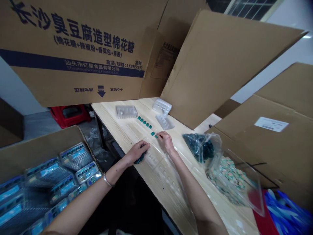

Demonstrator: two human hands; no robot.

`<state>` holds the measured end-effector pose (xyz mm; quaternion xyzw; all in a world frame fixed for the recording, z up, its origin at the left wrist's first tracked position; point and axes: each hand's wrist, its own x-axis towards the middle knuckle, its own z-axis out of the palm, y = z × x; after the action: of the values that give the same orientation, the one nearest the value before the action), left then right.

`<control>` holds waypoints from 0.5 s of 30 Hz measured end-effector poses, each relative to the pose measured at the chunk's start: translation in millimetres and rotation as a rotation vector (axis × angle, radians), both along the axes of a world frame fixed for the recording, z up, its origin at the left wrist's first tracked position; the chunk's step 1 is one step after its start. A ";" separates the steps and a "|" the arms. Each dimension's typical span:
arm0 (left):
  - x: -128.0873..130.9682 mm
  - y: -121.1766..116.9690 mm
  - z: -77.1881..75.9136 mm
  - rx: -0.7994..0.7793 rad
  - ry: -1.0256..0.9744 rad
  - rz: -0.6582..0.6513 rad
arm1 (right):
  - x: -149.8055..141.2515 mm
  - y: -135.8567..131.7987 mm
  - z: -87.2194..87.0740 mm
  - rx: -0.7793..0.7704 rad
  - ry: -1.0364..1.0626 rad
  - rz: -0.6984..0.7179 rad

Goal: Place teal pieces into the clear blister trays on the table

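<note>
My left hand (136,152) is shut around a small bunch of teal pieces (140,159), which show under the palm. My right hand (165,141) has its fingertips pinched on a small teal piece (156,136). Both hands rest over a clear plastic blister tray (153,156) on the pale wooden table (110,119). A row of similar teal pieces (144,122) sits in a tray's pockets just beyond my hands. Other clear trays (126,111) lie farther back.
Large cardboard sheets (215,65) rise along the far side. To the right lie a bag of teal pieces (201,147) and a clear bag of patterned packets (227,179). At the left, a cardboard box (36,147) holds blue-carded blister packs.
</note>
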<state>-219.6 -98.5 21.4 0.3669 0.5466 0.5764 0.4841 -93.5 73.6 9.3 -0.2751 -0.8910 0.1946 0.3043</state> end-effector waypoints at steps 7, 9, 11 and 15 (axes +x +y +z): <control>-7.9 -7.3 6.5 -0.104 -0.245 -0.019 | -5.4 -1.0 1.3 0.145 -0.249 0.020; -9.3 -7.2 8.4 -0.126 -0.422 -0.037 | -8.5 -1.6 2.3 0.163 -0.326 0.012; -10.4 -5.1 9.2 -0.121 -0.603 -0.050 | -12.4 -2.2 2.3 0.170 -0.369 0.011; -11.7 3.3 6.2 -0.117 -0.846 -0.064 | -14.9 -4.9 4.0 0.171 -0.384 0.047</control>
<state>-231.3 -95.2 27.6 0.0868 0.3199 0.6288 0.7034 -108.4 68.6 13.3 -0.2593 -0.9521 0.0692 0.1466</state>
